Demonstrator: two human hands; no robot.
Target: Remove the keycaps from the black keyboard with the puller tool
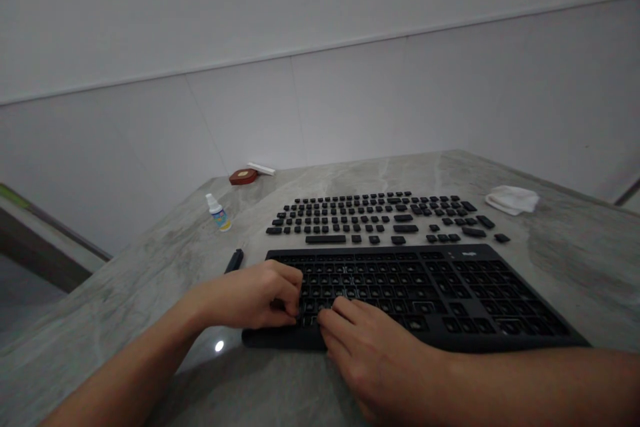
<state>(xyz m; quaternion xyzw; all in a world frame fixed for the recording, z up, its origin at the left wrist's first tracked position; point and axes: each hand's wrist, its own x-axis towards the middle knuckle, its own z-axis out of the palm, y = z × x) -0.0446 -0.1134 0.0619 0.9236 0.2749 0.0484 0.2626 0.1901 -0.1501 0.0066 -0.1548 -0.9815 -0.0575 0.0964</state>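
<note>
A black keyboard (410,277) with its keycaps off lies flat on the table, its rows of bare key sockets showing. At its lower left part my left hand (263,293) is closed, fingers curled down onto the sockets; whatever it pinches is hidden. Just to the right, my right hand (367,347) rests over the front edge with fingers bent and pressed together, their tips hidden at the bottom row. Behind the keyboard, loose black keycaps (350,219) are laid out in rows, with the long space bar (325,239) in front of them.
Left of the keyboard lies a dark slim tool (235,260). A small spray bottle (219,212) stands farther back, near a red-brown case (243,177) and a white strip (261,169). A crumpled white cloth (513,200) lies at right. A wall borders the marbled table (150,267).
</note>
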